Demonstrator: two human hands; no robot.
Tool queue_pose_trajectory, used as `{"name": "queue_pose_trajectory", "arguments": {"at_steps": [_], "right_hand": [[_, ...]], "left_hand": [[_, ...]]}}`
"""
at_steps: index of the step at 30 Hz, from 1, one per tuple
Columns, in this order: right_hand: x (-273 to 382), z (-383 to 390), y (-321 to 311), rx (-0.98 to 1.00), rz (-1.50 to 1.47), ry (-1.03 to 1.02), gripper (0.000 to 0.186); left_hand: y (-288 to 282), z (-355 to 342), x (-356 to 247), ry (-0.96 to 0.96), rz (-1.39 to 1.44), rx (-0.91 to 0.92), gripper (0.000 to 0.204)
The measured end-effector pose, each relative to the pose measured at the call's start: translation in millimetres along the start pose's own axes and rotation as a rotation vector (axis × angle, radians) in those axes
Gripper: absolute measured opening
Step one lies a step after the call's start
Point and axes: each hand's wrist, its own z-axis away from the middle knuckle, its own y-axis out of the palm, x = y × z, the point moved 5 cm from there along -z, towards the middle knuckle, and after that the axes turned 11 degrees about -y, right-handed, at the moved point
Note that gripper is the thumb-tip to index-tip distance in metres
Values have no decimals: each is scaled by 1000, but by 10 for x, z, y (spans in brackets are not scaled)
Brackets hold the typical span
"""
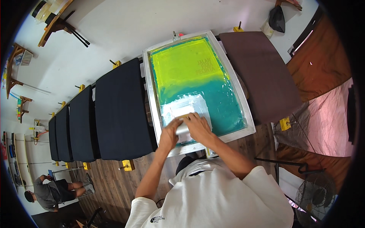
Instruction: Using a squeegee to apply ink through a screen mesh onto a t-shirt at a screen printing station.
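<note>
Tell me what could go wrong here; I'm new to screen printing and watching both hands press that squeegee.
The squeegee sits near the frame's lower edge, under the left hand and right hand. Uneven pressure between them might streak the white ink. The fingers could also pick up ink and mark the dark pallet alongside.

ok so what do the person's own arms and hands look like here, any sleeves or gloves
Both hands, the left hand and right hand, are bare, with no gloves, rings or watch showing. The forearms are bare too. The person wears a white short-sleeved shirt with loose sleeves ending above the elbows and a small dark printed mark on the left sleeve.
</note>
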Motion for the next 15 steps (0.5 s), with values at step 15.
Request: {"name": "queue_pose_trajectory", "arguments": {"at_steps": [15], "right_hand": [[-232,-377,-326,47,86,44,29]], "left_hand": [[-189,-423,-106,-8,-94,11,46]]}}
